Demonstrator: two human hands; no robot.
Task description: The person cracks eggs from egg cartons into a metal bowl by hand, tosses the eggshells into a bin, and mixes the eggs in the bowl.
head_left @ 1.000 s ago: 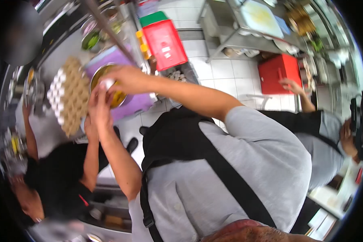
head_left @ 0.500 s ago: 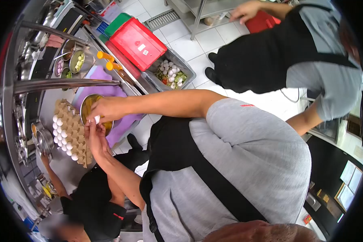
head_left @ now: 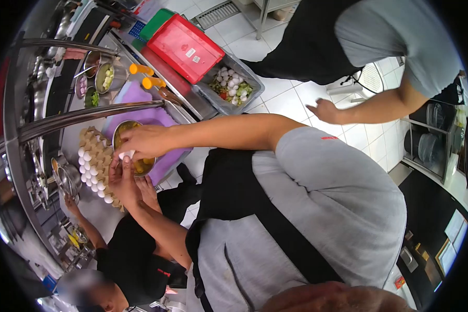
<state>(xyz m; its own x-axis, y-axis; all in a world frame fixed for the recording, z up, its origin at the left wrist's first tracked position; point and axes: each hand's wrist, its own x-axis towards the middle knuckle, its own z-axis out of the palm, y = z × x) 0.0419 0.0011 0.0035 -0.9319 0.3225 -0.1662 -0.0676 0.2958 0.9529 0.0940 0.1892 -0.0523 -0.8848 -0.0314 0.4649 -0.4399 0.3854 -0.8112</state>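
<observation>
Egg is above the bowl, pinched by the fingers of the right hand; fingers of the left hand meet it, whether pinching I cannot tell. Left, a tray; far right, a bin.

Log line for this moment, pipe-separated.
left hand: fingertips at white egg | right hand: holding egg | below: round metal bowl, yellow contents | beside bowl: brown cardboard egg tray
</observation>
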